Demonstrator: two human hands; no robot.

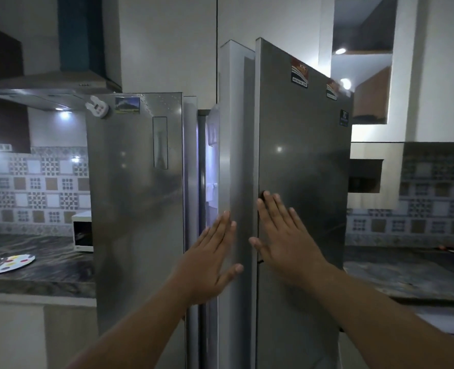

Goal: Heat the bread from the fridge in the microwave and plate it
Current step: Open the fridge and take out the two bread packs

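Bread: not visible, presumably inside fridge (138,209), centre frame. Right door (303,169) ajar. Left hand (210,262) and right hand (287,235) flat, fingers spread, holding nothing, on door edge. Microwave (82,231) and plate (7,264) lower left. Risk: door swings, pinches fingers.

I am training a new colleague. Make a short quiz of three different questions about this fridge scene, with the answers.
1. True or false: the right fridge door is fully closed.
2. Which hand lies flat on that door's front face: A) the left hand, B) the right hand?
3. Fill in: the plate lies on the counter to the ____ of the fridge.

Key: 1 false, it stands ajar and light shows in the gap. 2 B. 3 left.
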